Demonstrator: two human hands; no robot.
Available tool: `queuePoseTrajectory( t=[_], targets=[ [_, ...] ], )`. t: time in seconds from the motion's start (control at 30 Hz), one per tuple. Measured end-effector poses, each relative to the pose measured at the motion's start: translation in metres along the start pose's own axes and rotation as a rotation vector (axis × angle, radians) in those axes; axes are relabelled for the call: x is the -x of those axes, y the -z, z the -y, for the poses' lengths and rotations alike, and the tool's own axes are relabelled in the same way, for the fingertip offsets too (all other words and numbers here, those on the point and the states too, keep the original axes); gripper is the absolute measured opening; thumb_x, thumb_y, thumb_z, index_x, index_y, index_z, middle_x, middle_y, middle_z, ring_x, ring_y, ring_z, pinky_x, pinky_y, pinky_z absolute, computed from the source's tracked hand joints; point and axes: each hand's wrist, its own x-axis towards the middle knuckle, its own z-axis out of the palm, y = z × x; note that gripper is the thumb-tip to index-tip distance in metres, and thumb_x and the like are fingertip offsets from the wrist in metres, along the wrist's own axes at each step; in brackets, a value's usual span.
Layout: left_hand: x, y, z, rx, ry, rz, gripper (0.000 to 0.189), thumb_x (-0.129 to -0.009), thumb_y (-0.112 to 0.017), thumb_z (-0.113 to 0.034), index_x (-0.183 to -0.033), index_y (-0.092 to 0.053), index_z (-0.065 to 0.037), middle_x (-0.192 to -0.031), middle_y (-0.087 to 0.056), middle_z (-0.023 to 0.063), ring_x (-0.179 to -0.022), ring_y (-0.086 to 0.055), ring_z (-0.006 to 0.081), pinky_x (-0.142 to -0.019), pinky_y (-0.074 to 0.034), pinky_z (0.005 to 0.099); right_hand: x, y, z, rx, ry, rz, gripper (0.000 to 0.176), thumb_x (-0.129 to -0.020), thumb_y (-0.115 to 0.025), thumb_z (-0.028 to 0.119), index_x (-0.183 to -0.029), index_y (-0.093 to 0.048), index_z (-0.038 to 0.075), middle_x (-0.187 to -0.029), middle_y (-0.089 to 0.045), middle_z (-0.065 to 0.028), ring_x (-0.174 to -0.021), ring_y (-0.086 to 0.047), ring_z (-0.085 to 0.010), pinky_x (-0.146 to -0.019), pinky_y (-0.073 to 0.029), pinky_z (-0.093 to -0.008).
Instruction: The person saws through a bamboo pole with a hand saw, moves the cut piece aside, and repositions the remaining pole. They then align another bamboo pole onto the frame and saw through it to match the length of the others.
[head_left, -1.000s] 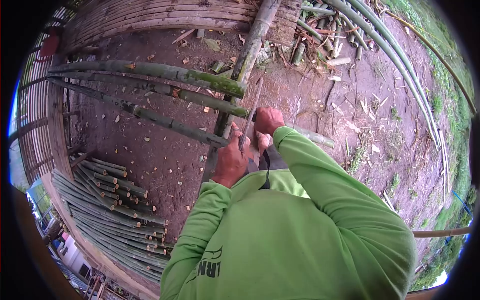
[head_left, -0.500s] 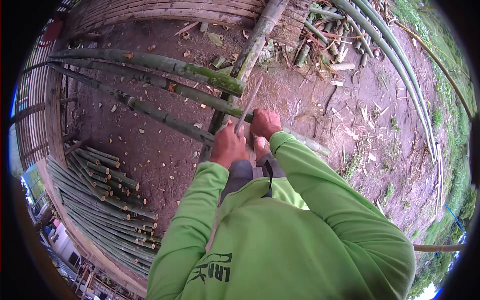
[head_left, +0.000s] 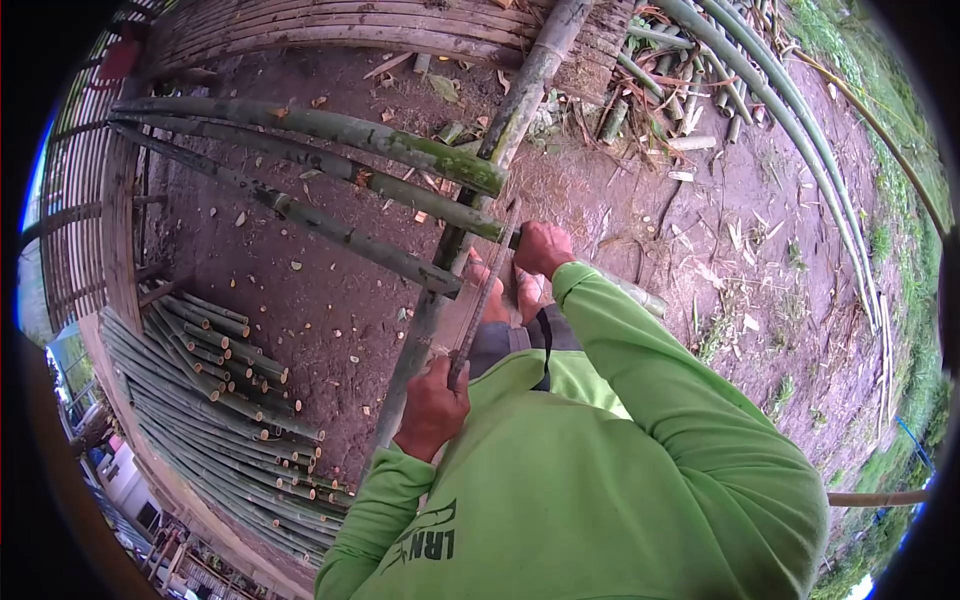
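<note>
My left hand (head_left: 432, 408) is closed on the lower end of a long thin saw-like blade (head_left: 487, 290), near my lap. The blade slants up and right, its upper part crossing beside the middle bamboo pole (head_left: 400, 190). Closed round that pole's right end is my right hand (head_left: 543, 248), just right of the blade. A thicker green pole (head_left: 350, 130) lies above it, and another pole (head_left: 350, 238) lies below, its cut end free. All three reach from the slatted frame at the left towards a slanting support pole (head_left: 535, 75).
Cut bamboo is stacked at the lower left (head_left: 215, 430). Short offcuts (head_left: 690, 100) lie at the top right, near long curved poles (head_left: 790, 110). A slatted platform (head_left: 350, 25) stands at the top. My feet are on the muddy ground below the poles.
My left hand has moved down towards my body, drawing the blade with it. My right hand stays on the pole; the whole view has shifted slightly.
</note>
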Motion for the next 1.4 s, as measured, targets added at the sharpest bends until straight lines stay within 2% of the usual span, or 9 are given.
queuePoseTrajectory(
  t=[0.17, 0.4, 0.63, 0.73, 0.93, 1.03, 1.13, 1.23, 1.4],
  targets=[
    [-0.133, -0.096, 0.027, -0.05, -0.22, -0.156, 0.03, -0.091, -0.055, -0.025, -0.106, -0.059, 0.001, -0.082, -0.062, 0.0286, -0.079, -0.062, 0.0457, -0.063, -0.05, 0.0504, -0.012, -0.007, -0.009, -0.011, 0.01, -0.073, 0.033, -0.072, -0.063, 0.02, -0.101, -0.068, 0.005, -0.098, -0.068, -0.0212, -0.096, -0.067, -0.0348, -0.082, -0.053, -0.0426],
    [-0.094, -0.069, 0.013, 0.075, -0.14, -0.131, 0.027, -0.09, -0.058, -0.022, -0.095, -0.056, 0.004, -0.084, -0.061, 0.0351, -0.082, -0.06, 0.051, -0.068, -0.051, 0.0523, -0.005, -0.017, -0.005, -0.002, 0.002, -0.141, 0.031, -0.073, -0.061, 0.023, -0.098, -0.07, 0.007, -0.097, -0.069, -0.019, -0.093, -0.068, -0.0337, -0.08, -0.054, -0.0438],
    [-0.007, -0.025, 0.015, 0.064, -0.096, -0.061, 0.022, -0.088, -0.061, -0.02, -0.098, -0.054, -0.001, -0.069, -0.06, 0.0269, -0.065, -0.06, 0.0469, -0.055, -0.047, 0.0534, -0.018, -0.01, -0.018, -0.154, 0.036, -0.085, 0.034, -0.068, -0.066, 0.025, -0.097, -0.07, 0.006, -0.092, -0.069, -0.0204, -0.089, -0.068, -0.0344, -0.08, -0.054, -0.0435],
    [0.015, -0.014, 0.015, 0.034, -0.063, 0.017, 0.019, -0.09, -0.057, -0.018, -0.099, -0.056, -0.002, -0.078, -0.061, 0.0279, -0.072, -0.059, 0.0476, -0.056, -0.047, 0.0534, -0.02, -0.003, -0.017, -0.116, 0.047, -0.01, 0.032, -0.068, -0.066, 0.024, -0.094, -0.071, 0.005, -0.088, -0.069, -0.0216, -0.086, -0.069, -0.0343, -0.078, -0.054, -0.0425],
    [-0.114, -0.087, 0.029, -0.047, -0.105, -0.074, 0.026, -0.087, -0.061, -0.024, -0.091, -0.058, 0.002, -0.077, -0.062, 0.0291, -0.077, -0.062, 0.0459, -0.067, -0.05, 0.0533, -0.003, -0.007, -0.003, -0.06, -0.067, 0.166, 0.04, -0.068, -0.068, 0.024, -0.102, -0.07, 0.002, -0.105, -0.067, -0.0215, -0.099, -0.066, -0.0343, -0.085, -0.054, -0.0424],
    [-0.138, -0.08, 0.027, -0.058, -0.091, 0.039, 0.029, -0.087, -0.06, -0.025, -0.087, -0.058, 0.004, -0.085, -0.062, 0.0318, -0.083, -0.062, 0.0473, -0.072, -0.05, 0.0527, 0.0, -0.033, -0.06, 0.157, -0.009, 0.153, 0.04, -0.06, -0.07, 0.021, -0.098, -0.072, 0.009, -0.092, -0.07, -0.0169, -0.088, -0.068, -0.0327, -0.081, -0.054, -0.0432],
    [-0.09, -0.045, 0.033, 0.096, -0.243, 0.037, 0.036, -0.088, -0.059, -0.025, -0.104, -0.059, 0.008, -0.09, -0.061, 0.0312, -0.087, -0.061, 0.0463, -0.073, -0.051, 0.0502, 0.004, -0.029, -0.154, 0.125, -0.127, 0.146, 0.034, -0.061, -0.071, 0.02, -0.093, -0.071, 0.008, -0.08, -0.07, -0.0125, -0.074, -0.07, -0.0266, -0.07, -0.056, -0.0409],
    [-0.054, 0.011, 0.008, 0.324, -0.24, 0.132, 0.042, -0.09, -0.058, -0.024, -0.124, -0.054, 0.001, -0.095, -0.06, 0.0293, -0.089, -0.06, 0.045, -0.07, -0.051, 0.0461, 0.035, 0.005, -0.211, 0.14, -0.21, -0.093, 0.031, -0.061, -0.068, 0.015, -0.091, -0.068, 0.005, -0.087, -0.069, -0.018, -0.085, -0.068, -0.0324, -0.077, -0.055, -0.0418],
    [-0.051, 0.038, -0.011, 0.337, -0.311, 0.062, 0.026, -0.093, -0.056, -0.023, -0.109, -0.061, -0.003, -0.081, -0.067, 0.0189, -0.075, -0.067, 0.0355, -0.065, -0.052, 0.041, 0.039, 0.092, -0.245, 0.06, -0.165, -0.264, 0.032, -0.066, -0.065, 0.014, -0.096, -0.065, 0.004, -0.093, -0.066, -0.0221, -0.093, -0.064, -0.0381, -0.081, -0.051, -0.0459]
  ],
)
